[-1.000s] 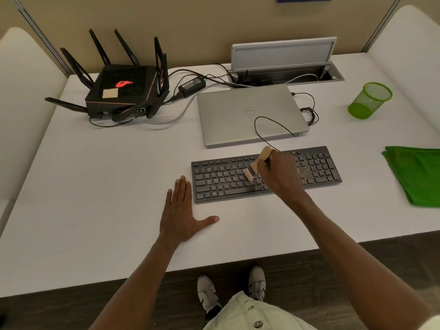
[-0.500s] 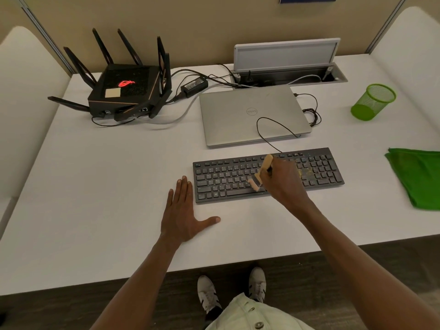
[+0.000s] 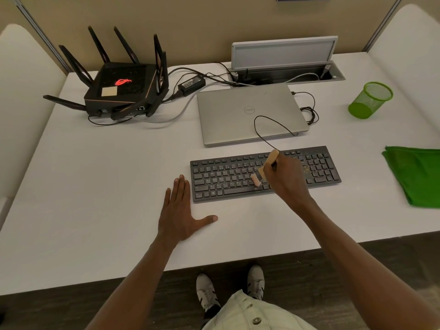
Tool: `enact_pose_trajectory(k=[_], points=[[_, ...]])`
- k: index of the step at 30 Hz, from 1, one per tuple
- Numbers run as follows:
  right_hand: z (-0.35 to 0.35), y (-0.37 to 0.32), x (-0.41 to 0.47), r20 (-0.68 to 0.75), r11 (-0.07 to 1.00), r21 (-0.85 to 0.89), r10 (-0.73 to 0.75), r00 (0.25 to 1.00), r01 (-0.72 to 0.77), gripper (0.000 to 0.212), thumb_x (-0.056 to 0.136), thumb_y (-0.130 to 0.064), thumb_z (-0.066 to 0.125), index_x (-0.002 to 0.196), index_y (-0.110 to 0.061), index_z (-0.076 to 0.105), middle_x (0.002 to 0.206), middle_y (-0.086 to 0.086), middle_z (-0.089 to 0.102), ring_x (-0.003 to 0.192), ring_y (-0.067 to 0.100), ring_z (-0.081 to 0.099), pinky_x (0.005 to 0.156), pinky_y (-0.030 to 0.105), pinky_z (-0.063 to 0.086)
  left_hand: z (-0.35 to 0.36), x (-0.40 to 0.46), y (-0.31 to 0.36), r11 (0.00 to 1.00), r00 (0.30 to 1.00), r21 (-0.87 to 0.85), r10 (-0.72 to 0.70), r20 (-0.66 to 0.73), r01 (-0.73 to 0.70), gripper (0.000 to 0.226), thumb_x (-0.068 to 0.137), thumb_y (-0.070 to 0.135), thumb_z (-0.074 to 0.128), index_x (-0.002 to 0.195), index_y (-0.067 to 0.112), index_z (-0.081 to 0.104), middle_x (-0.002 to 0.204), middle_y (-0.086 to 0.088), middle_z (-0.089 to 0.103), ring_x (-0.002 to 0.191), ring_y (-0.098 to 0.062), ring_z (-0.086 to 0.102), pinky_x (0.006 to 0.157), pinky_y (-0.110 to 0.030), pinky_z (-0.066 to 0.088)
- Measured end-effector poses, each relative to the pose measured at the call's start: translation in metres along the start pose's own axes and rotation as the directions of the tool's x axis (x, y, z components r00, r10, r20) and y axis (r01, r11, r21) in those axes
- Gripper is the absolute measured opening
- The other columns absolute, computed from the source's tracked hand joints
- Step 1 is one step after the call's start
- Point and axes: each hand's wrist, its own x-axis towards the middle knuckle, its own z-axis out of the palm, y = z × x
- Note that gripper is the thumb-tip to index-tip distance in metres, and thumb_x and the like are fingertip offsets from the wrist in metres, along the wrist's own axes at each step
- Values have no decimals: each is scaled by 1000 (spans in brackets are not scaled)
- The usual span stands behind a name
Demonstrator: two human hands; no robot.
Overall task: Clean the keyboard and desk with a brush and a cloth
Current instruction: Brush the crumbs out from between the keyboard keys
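Note:
A black keyboard [image 3: 226, 177] lies on the white desk [image 3: 107, 186], with yellowish crumbs scattered over its right keys. My right hand [image 3: 284, 178] grips a small wooden-handled brush [image 3: 266, 167] over the middle of the keyboard, its pale bristles touching the lower key rows. My left hand [image 3: 182, 210] rests flat on the desk just left of the keyboard, fingers straight and thumb spread. A folded green cloth [image 3: 415, 173] lies at the desk's right edge, away from both hands.
A closed silver laptop [image 3: 247, 113] sits behind the keyboard, a thin black cable looping over it. A black router [image 3: 123, 89] with antennas stands at back left, a green mesh cup [image 3: 370, 100] at back right, an open cable hatch [image 3: 285, 75] behind.
The brush in my right hand has swept down from the middle key rows to the lower rows, shifting slightly right. My left hand has stayed flat on the desk.

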Motion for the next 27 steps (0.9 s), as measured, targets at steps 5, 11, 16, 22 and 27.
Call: enact_pose_trajectory(k=[5, 11, 16, 22, 27], points=[[8, -3, 3, -5, 999, 31, 10, 1000, -10, 32, 98, -17, 47, 67, -12, 55, 53, -4, 56, 43, 7, 52, 40, 26, 41, 0, 0, 1, 1000, 1000, 7, -6, 7, 6, 142, 65, 107, 22, 162, 9, -10, 168, -6, -24, 154, -16, -26, 127, -40, -10], [1, -3, 1, 7, 1000, 29, -3, 1000, 3, 29, 97, -14, 48, 70, -8, 57, 55, -1, 58, 44, 11, 52, 41, 29, 40, 1, 1, 0, 1000, 1000, -5, 0, 3, 0, 142, 64, 108, 20, 162, 9, -11, 167, -6, -24, 154, -16, -26, 126, -39, -12], [1, -17, -1, 145, 982, 50, -186, 972, 181, 24, 99, -14, 53, 79, -5, 63, 59, -7, 55, 46, -3, 46, 46, 10, 38, 0, 0, 0, 1000, 1000, 3, -3, -4, 3, 143, 64, 108, 21, 162, 8, -8, 168, -6, -22, 154, -17, -23, 126, -39, -10], [-9, 8, -2, 84, 995, -11, -96, 992, 97, 26, 92, -11, 57, 67, -13, 53, 50, -15, 46, 41, 0, 43, 43, 19, 28, -1, 0, 0, 1000, 1000, 19, -14, 15, 13, 143, 63, 109, 18, 161, 10, -13, 167, -6, -27, 153, -17, -26, 126, -39, -13], [-11, 4, -4, 24, 999, 7, -52, 998, 52, 25, 93, -17, 56, 68, -13, 57, 52, -6, 53, 42, 4, 44, 44, 24, 30, 0, 0, 0, 1000, 1000, 7, -4, -3, 4, 142, 65, 107, 24, 162, 8, -9, 168, -6, -23, 154, -18, -23, 126, -40, -11]])
